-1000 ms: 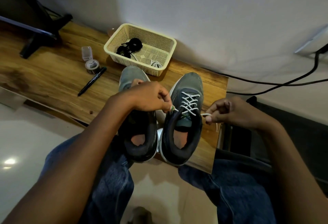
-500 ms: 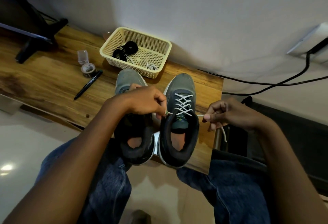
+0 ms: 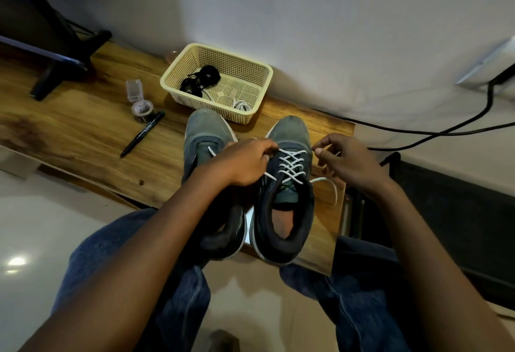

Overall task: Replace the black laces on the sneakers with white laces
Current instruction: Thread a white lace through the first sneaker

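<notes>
My hands, left [image 3: 246,162] and right [image 3: 344,158], are pinching the white lace [image 3: 291,166] at opposite sides, snugging the crossings on the right sneaker [image 3: 289,134] against the counter [image 3: 83,134].

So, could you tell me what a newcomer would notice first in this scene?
Two grey sneakers on the wooden table's near edge: the right sneaker has white laces, and the left hand and right hand work beside its lacing. Behind, against the wall, a cream basket holds black laces.
</notes>
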Demonstrator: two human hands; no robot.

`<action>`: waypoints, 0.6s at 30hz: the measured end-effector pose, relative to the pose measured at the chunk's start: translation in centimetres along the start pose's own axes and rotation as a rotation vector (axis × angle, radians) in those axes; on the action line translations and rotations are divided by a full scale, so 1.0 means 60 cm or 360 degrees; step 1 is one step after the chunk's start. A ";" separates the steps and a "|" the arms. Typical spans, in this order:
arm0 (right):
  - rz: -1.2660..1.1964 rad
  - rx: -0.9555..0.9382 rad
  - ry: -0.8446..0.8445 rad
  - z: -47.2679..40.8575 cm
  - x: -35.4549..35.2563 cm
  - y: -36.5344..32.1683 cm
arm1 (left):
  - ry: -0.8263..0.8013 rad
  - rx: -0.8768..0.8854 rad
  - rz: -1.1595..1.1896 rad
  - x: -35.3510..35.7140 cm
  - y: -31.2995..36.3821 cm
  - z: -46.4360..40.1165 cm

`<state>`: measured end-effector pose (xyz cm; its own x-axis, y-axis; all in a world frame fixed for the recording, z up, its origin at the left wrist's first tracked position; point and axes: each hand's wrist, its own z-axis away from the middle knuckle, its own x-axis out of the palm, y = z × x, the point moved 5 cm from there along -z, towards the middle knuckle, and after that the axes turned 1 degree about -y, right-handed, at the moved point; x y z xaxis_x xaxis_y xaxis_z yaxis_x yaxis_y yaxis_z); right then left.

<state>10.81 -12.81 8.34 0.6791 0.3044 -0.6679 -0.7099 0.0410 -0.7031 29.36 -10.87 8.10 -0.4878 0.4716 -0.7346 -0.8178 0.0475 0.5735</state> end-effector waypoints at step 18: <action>-0.0027 -0.0007 -0.0379 -0.005 0.027 -0.004 | -0.0086 0.0008 -0.0108 0.000 -0.003 -0.009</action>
<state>12.13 -12.63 7.36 0.6274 0.5198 -0.5798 -0.6975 0.0441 -0.7153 29.34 -11.34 7.78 -0.4141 0.5142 -0.7510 -0.8467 0.0851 0.5252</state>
